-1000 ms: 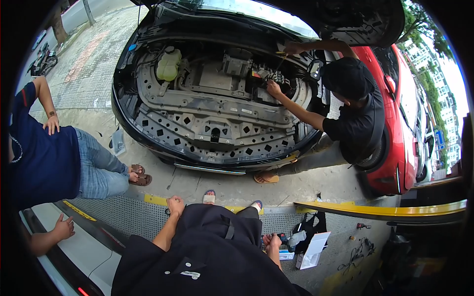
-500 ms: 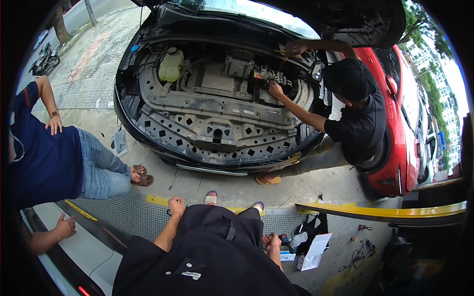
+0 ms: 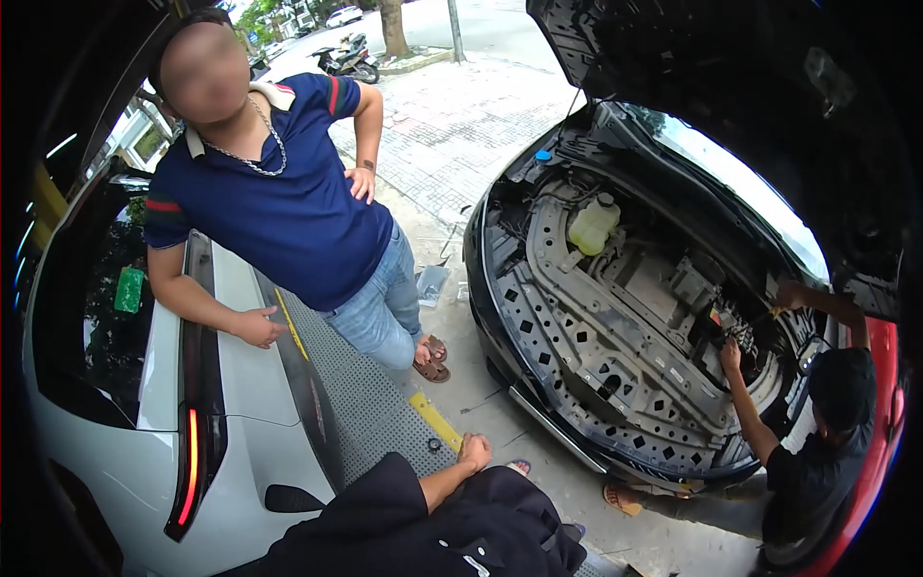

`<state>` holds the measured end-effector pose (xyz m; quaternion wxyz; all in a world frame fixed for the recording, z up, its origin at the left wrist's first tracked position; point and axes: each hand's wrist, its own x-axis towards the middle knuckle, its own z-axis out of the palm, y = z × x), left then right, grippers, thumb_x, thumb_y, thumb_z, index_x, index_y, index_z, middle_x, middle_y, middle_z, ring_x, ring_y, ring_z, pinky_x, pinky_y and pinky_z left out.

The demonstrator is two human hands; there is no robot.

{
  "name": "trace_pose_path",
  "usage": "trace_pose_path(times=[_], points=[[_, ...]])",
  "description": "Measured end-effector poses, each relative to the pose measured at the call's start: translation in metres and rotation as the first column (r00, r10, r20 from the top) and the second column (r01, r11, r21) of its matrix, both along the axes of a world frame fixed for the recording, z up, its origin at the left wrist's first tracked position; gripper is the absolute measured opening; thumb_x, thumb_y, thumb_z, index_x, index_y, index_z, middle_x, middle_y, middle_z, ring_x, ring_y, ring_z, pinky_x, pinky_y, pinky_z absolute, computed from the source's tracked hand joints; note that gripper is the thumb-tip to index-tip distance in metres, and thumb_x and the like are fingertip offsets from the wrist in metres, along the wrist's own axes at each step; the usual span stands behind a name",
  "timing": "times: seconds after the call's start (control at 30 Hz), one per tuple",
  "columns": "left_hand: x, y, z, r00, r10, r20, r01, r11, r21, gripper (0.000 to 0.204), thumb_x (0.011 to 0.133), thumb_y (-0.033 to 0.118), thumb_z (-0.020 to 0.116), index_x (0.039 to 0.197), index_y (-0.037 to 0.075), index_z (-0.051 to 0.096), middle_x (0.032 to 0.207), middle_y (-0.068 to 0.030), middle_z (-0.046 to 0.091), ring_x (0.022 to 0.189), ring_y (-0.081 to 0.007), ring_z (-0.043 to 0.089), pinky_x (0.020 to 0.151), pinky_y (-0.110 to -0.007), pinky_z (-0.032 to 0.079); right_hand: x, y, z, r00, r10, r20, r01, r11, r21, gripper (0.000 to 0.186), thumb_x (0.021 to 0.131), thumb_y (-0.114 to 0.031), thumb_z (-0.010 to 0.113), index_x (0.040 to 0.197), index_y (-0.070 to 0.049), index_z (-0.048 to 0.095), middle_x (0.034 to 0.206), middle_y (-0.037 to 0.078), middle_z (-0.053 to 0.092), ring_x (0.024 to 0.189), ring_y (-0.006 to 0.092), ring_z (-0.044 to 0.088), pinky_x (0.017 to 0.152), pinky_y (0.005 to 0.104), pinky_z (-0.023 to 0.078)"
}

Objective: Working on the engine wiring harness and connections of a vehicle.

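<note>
Low in the middle, my left hand [image 3: 475, 452] is closed with curled fingers, in front of my dark clothing; whether anything is inside it cannot be seen. My right hand does not show. Beyond my left hand stands a black car with its hood raised and its engine bay [image 3: 615, 337] uncovered. A pale yellow-green fluid reservoir [image 3: 594, 227] sits in the bay. A co-worker in a black cap [image 3: 842, 387] leans in from the right, one hand [image 3: 733, 356] at the parts beside the battery area and the other farther back.
On the left, a person in a navy shirt [image 3: 279, 221] stands beside a white car [image 3: 125, 471] with a lit tail light. A small black ring-shaped thing [image 3: 435, 445] lies on the floor grating near a yellow strip [image 3: 437, 421]. Behind the co-worker is a red car [image 3: 883, 361].
My view has swung left, so the black car now appears farther right. My right hand and the tools and open box near it have left the picture. My left hand stays closed.
</note>
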<state>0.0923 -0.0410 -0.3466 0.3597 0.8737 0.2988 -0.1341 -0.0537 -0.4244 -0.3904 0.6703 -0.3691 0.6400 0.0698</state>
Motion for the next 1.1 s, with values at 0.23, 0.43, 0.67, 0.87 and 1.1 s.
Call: trace_pose_path(times=[0.23,0.43,0.67,0.87,1.1], points=[[-0.015,0.009,-0.008,0.998,0.025,-0.059,-0.023,0.999,0.032,0.016,0.079,0.017,0.063,0.091,0.012,0.071,0.112,-0.0222,0.057,0.106,-0.0381,0.059,0.093,-0.044,0.050,0.103,0.044,0.000,0.981,0.180,0.071,-0.180,0.984,-0.004,0.021,0.094,-0.021,0.051,0.100,-0.001,0.052,0.083,0.012,0.062,0.065,0.0230,0.064,0.055,0.0331,0.058],[-0.001,-0.007,0.015,0.997,0.007,-0.079,-0.009,1.000,-0.017,0.016,0.080,0.015,0.061,0.092,0.012,0.071,0.110,-0.0229,0.058,0.107,-0.0382,0.058,0.095,-0.043,0.049,0.087,0.030,-0.009,0.994,0.095,0.049,-0.091,0.992,-0.084,0.015,0.094,-0.016,0.052,0.093,-0.001,0.053,0.079,0.013,0.062,0.059,0.0216,0.063,0.051,0.0320,0.057],[0.002,0.026,-0.021,0.999,0.023,0.031,-0.020,0.995,-0.093,0.008,0.078,0.012,0.066,0.082,0.006,0.069,0.092,-0.0227,0.061,0.096,-0.0372,0.057,0.086,-0.045,0.047,-0.090,-0.036,0.040,0.962,-0.270,-0.028,0.236,0.883,-0.405,0.013,0.091,-0.015,0.060,0.089,-0.004,0.055,0.070,0.008,0.059,0.051,0.0193,0.059,0.043,0.0314,0.050],[0.011,0.017,-0.039,0.989,-0.140,0.046,0.141,0.990,-0.006,0.010,0.078,0.014,0.067,0.081,0.005,0.069,0.090,-0.0218,0.061,0.096,-0.0374,0.056,0.086,-0.044,0.046,-0.104,-0.021,0.082,0.966,-0.243,-0.085,0.207,0.930,-0.304,0.011,0.087,-0.009,0.063,0.081,-0.003,0.056,0.065,0.005,0.054,0.044,0.0122,0.044,0.037,0.0250,0.029],[0.014,0.012,-0.056,0.990,-0.126,0.069,0.129,0.990,-0.050,0.010,0.075,0.013,0.068,0.080,0.005,0.069,0.088,-0.0210,0.061,0.095,-0.0373,0.056,0.087,-0.044,0.045,-0.132,-0.012,0.065,0.928,-0.359,-0.099,0.341,0.926,-0.163,0.006,0.089,-0.008,0.057,0.085,-0.003,0.055,0.066,0.004,0.051,0.048,0.0138,0.047,0.039,0.0280,0.037]])
